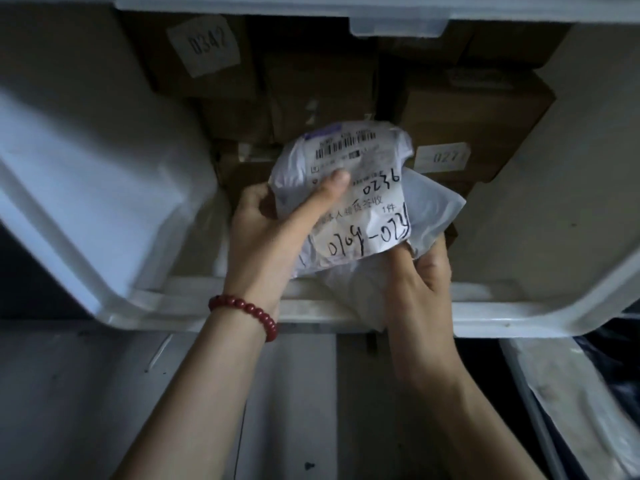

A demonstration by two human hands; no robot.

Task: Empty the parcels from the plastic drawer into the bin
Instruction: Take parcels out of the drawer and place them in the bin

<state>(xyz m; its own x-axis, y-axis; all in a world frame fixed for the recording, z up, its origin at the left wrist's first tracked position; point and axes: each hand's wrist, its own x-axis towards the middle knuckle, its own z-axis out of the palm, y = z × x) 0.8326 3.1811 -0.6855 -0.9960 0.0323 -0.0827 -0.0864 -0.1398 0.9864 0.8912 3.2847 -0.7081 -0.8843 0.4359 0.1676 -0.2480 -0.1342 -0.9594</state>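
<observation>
Head view: one white parcel (367,174), soft and crumpled, held over the front of the open plastic drawer (138,306). Left hand (270,226) grasps the parcel's left edge, thumb (332,188) pressed across the printed label, fingers curled behind. Right hand (422,271) grips the loose wrapping at the lower right corner. Label faces up: barcode beyond the thumb, handwritten "0236" between the two hands. Beyond the held parcel, deeper in the drawer: brown cardboard boxes (478,109), packed close together. One white tag (441,157) reading "027" sits just right of the parcel; a second tag (204,46), "0342", lies well beyond the left hand. Red bead bracelet (249,311) on the left wrist. Right of the right forearm, below the drawer rim: dark-lined container (616,358), partly in view, contents unclear.
</observation>
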